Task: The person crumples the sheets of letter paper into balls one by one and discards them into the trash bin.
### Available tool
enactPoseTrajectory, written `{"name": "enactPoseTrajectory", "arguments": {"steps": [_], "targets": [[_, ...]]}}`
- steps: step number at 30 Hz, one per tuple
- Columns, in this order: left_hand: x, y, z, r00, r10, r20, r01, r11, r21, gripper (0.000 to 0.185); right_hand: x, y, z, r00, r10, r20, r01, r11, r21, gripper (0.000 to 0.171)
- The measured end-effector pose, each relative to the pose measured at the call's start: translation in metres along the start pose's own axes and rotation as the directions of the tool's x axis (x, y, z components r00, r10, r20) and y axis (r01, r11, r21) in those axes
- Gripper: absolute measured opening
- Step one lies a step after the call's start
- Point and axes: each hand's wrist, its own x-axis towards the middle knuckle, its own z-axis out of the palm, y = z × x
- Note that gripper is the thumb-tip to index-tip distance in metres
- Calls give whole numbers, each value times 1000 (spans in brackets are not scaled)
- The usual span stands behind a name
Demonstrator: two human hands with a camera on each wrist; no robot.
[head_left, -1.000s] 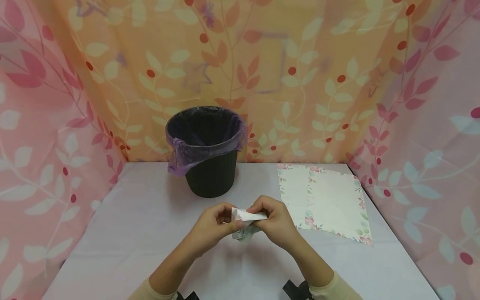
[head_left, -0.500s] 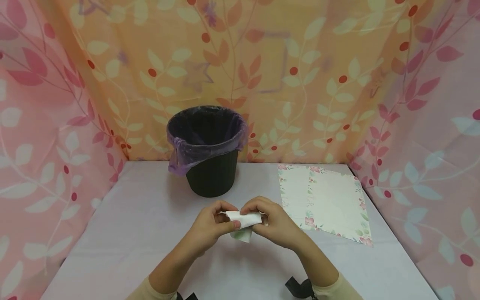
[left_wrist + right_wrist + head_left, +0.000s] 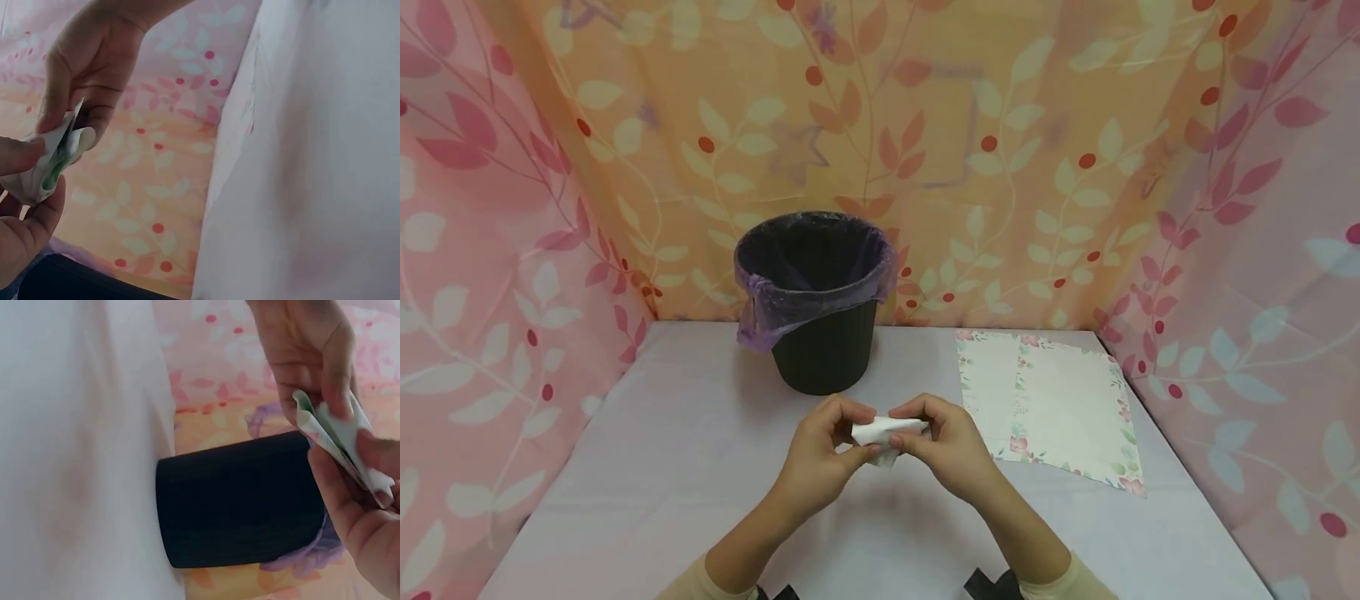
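Between both hands, above the table, is a small folded piece of white paper (image 3: 887, 429). My left hand (image 3: 822, 450) pinches its left end with thumb and fingers; my right hand (image 3: 951, 450) pinches the right end, its thumb lying over the front. Seen from the left wrist, the folded paper (image 3: 53, 156) has layers standing apart, with green print inside. In the right wrist view the paper (image 3: 337, 434) shows a curled edge and some printed colour on its side.
A black bin (image 3: 826, 350) lined with a purple bag (image 3: 767, 312) stands behind the hands. Two floral-bordered sheets of paper (image 3: 1075, 408) lie overlapping on the right of the white-covered table (image 3: 662, 433). Patterned cloth (image 3: 925, 167) hangs around the back and sides.
The paper has been folded and pressed smaller; the flap hanging below it has shortened. My right thumb has come onto its front. Bin and sheets stay put.
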Motion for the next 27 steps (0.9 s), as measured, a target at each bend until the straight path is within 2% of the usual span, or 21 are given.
{"name": "enactPoseTrajectory", "arguments": {"steps": [3,5,7,9,11,14,18,21,23,27], "targets": [[-4,0,6,998,39,-54,-37,999,38,40,-3,1,9,997,-32,-67,32,999,-2,18],[-6,0,11,993,53,-101,-46,996,77,39,-5,3,16,991,-84,-106,83,996,-16,14],[-8,-1,16,987,73,-144,-54,990,128,37,-6,6,22,977,-152,-146,145,988,-58,13],[-9,-2,19,980,103,-170,-68,978,197,35,-5,10,27,956,-230,-184,205,968,-143,13],[-9,-2,20,978,117,-172,-70,964,256,31,-4,12,27,933,-297,-201,251,941,-228,14],[-6,1,18,988,95,-124,-63,969,239,31,-2,9,20,913,-355,-202,286,908,-306,16],[-3,6,10,999,19,-39,-14,992,124,32,-1,-5,7,911,-388,-141,338,897,-284,20],[-2,8,6,1000,-2,-25,5,993,120,29,-2,-17,2,904,-419,-90,385,886,-258,20],[-3,7,6,999,19,-49,-11,988,152,26,-2,-18,4,899,-426,-97,392,885,-250,18],[-2,-1,8,985,127,-119,-94,963,251,18,-3,3,23,867,-447,-221,382,879,-284,15]]}}
